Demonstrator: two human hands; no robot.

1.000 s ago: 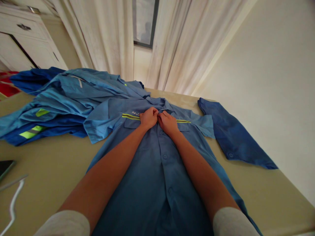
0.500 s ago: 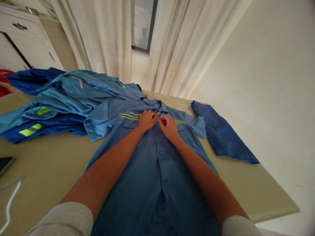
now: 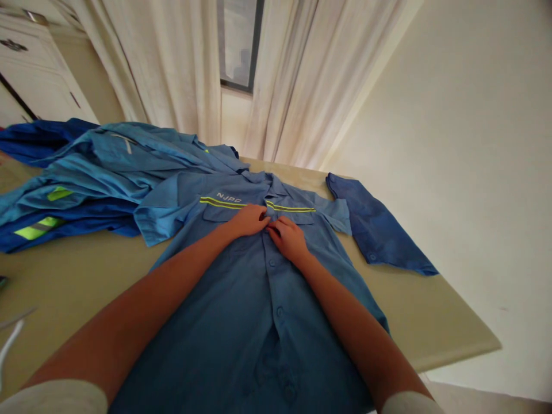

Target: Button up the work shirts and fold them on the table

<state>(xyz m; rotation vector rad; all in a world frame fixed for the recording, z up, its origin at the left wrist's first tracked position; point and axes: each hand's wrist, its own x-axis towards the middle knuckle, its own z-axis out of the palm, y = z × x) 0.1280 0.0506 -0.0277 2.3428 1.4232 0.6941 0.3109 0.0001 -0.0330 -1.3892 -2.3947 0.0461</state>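
Note:
A blue work shirt [image 3: 241,299] with a yellow chest stripe lies face up on the beige table [image 3: 86,270], collar away from me. My left hand [image 3: 248,220] and my right hand [image 3: 288,237] meet on its button placket just below the stripe. Both hands have their fingers curled and pinched on the placket fabric. Several buttons run down the front toward me. The shirt's dark blue right sleeve [image 3: 375,230] lies spread toward the table's right edge.
A heap of blue work clothes [image 3: 86,172] with reflective yellow patches lies at the back left. A white hanger [image 3: 8,351] pokes in at the left edge. White curtains [image 3: 302,75] and a window stand behind the table; a white cabinet [image 3: 30,63] is far left.
Both hands have moved down the placket toward me, from the collar area to just below the yellow stripe. The view has shifted slightly to the right.

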